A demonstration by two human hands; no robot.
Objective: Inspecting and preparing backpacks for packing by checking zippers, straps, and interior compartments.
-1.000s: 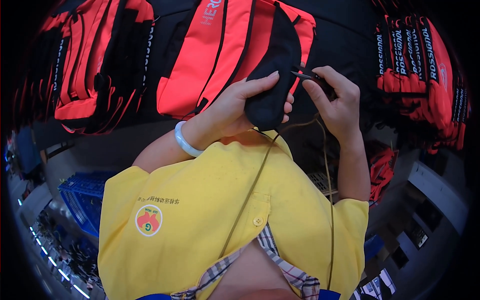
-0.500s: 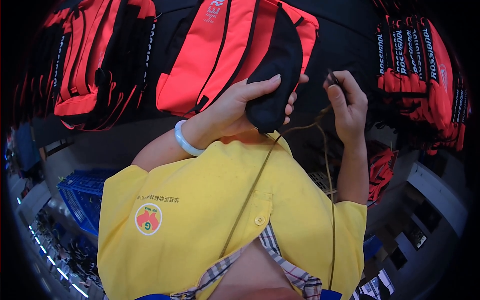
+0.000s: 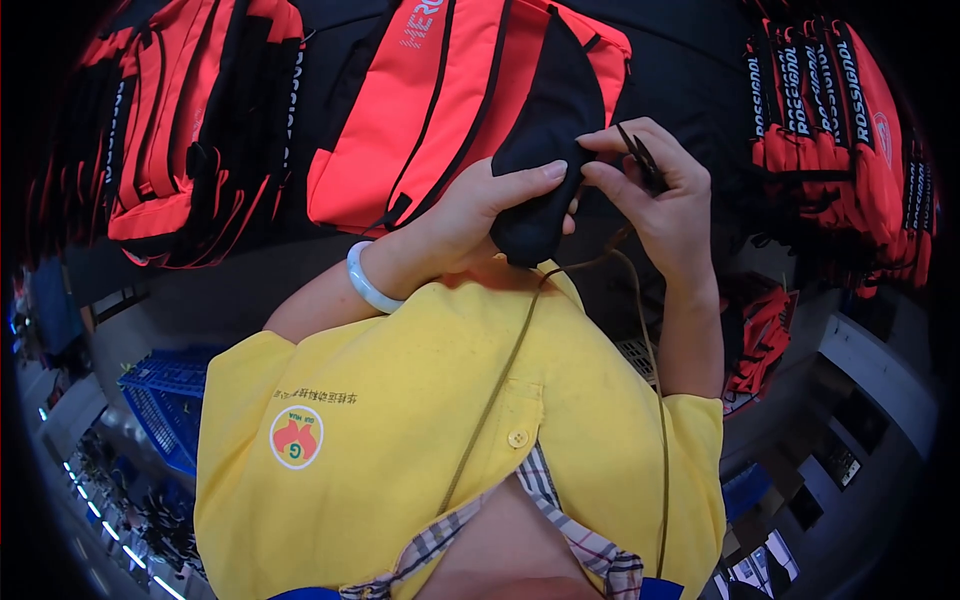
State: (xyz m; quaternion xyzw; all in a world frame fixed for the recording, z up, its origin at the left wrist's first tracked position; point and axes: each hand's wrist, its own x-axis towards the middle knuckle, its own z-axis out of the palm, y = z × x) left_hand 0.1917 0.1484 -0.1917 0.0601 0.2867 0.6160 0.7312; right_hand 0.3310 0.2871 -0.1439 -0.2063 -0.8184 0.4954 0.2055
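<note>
A red and black backpack [image 3: 425,120] lies across the dark table in front of me. My left hand [image 3: 468,205] grips its rounded black side panel [image 3: 545,115], thumb on top and fingers wrapped beneath. At the panel's right edge, the thumb and forefinger of my right hand [image 3: 668,195] come together in a pinch. Whatever lies between those fingertips is too small to make out. Dark thread snips [image 3: 645,165] are tucked in that same hand, points toward the far side. A brown cord [image 3: 650,340] looped from my neck runs up near the right hand.
Red and black bags [image 3: 160,130] are stacked at the left of the table [image 3: 690,75]. Another stack of bags [image 3: 840,150] stands on the right. Below table height are a blue plastic crate [image 3: 165,400] at left and a red bundle [image 3: 762,345] at right.
My right hand has moved left to the panel's edge, and its thumb and forefinger now pinch there. The snips have turned in the hand. The left hand keeps its hold.
</note>
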